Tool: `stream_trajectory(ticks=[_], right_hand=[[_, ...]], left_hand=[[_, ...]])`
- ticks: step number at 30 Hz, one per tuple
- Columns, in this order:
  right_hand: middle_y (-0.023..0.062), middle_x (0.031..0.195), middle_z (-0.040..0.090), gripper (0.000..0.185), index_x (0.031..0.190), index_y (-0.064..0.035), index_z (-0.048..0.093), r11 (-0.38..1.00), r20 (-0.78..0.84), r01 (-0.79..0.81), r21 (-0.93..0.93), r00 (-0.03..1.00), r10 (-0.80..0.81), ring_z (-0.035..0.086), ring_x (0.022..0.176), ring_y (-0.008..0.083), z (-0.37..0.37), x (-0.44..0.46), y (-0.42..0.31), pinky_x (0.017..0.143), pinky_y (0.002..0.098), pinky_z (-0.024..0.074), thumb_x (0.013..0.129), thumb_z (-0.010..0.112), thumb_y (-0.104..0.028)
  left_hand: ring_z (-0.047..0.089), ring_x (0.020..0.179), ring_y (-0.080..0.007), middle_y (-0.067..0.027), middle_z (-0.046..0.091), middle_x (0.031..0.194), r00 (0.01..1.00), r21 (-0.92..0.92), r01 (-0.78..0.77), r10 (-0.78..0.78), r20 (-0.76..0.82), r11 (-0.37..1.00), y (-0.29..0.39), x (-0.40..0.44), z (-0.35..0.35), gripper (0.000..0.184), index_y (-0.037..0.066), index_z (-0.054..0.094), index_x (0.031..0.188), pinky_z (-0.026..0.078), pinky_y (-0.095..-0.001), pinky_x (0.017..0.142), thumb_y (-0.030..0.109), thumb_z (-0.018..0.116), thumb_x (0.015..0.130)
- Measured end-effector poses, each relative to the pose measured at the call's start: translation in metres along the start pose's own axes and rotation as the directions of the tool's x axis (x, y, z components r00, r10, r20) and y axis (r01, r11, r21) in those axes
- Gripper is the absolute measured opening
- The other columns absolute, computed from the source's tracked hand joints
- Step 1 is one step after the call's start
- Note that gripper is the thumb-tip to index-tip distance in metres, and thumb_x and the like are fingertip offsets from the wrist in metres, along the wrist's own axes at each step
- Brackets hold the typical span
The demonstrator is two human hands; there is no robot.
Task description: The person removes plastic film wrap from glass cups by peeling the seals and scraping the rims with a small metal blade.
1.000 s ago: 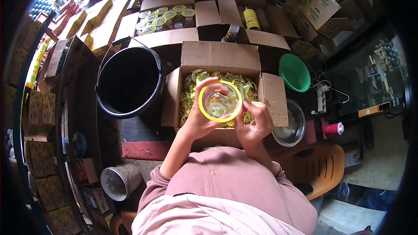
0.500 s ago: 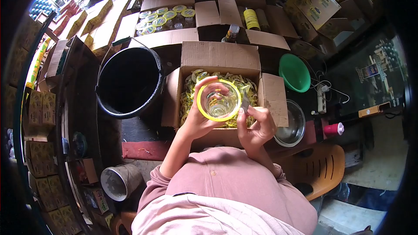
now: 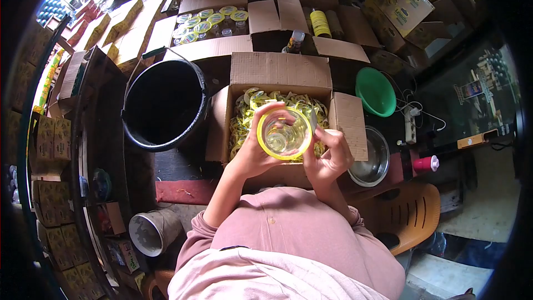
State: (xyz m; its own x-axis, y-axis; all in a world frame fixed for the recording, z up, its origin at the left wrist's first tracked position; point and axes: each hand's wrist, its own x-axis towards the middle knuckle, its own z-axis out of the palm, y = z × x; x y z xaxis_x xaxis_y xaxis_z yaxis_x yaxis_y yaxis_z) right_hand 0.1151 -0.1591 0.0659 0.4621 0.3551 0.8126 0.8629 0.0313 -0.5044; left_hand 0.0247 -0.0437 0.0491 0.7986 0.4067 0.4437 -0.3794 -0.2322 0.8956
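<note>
My left hand (image 3: 252,153) is wrapped around a clear plastic cup (image 3: 284,135) with a yellow rim, its mouth facing me. Against the cup's right side is my right hand (image 3: 330,158), thumb and finger pinched close to the rim. A small, flat grey piece (image 3: 313,119), like a thin blade, sticks up from those fingers; its exact kind is unclear. Beneath both hands an open cardboard box (image 3: 280,69) holds a heap of crumpled yellow and clear film scraps (image 3: 250,100).
A black bucket (image 3: 129,108) stands left of the box. To the right are a green basin (image 3: 376,91), a clear bowl (image 3: 377,158) and a power strip (image 3: 410,128). Behind, another open box holds yellow-lidded cups (image 3: 202,25). An orange chair (image 3: 408,216) is at the right.
The cup has shifted slightly right and down in my left hand. My right fingers have closed in on its rim, and the grey piece now points more upright.
</note>
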Motion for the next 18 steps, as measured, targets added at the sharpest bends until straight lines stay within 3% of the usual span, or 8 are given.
stream_trajectory(ticks=[10,13,18], right_hand=[[0.0075,0.068,0.058,0.019,0.085,-0.0016,0.059,0.986,0.025,-0.124,0.115,0.992,0.122,0.058,0.059,0.0156,-0.008,-0.004,0.001,0.054,0.0246,0.0467,0.068,0.065,0.003],[0.0076,0.071,0.055,0.021,0.085,0.0002,0.056,0.992,0.047,-0.082,0.091,0.996,0.078,0.053,0.061,0.0132,-0.007,-0.006,-0.001,0.057,0.0229,0.0432,0.066,0.062,0.007],[0.0074,0.069,0.057,0.020,0.085,-0.0014,0.058,0.993,0.039,-0.094,0.069,0.995,0.092,0.057,0.060,0.0149,-0.007,-0.007,0.004,0.053,0.0243,0.0454,0.067,0.064,0.004]], left_hand=[[0.049,0.102,-0.0166,-0.0083,0.049,0.106,0.999,-0.122,0.024,-0.028,-0.029,0.992,-0.004,0.003,0.001,0.083,0.007,0.024,0.127,0.040,-0.0303,0.087,0.006,0.076,0.061],[0.049,0.102,-0.0166,-0.0084,0.049,0.106,0.999,-0.108,0.023,-0.025,-0.020,0.994,-0.003,0.003,0.001,0.083,0.007,0.024,0.127,0.040,-0.0304,0.087,0.006,0.076,0.061],[0.049,0.103,-0.0169,-0.0085,0.049,0.106,1.000,-0.081,0.014,-0.014,0.000,0.997,-0.005,0.001,0.002,0.083,0.007,0.024,0.127,0.040,-0.0305,0.087,0.007,0.076,0.062]])
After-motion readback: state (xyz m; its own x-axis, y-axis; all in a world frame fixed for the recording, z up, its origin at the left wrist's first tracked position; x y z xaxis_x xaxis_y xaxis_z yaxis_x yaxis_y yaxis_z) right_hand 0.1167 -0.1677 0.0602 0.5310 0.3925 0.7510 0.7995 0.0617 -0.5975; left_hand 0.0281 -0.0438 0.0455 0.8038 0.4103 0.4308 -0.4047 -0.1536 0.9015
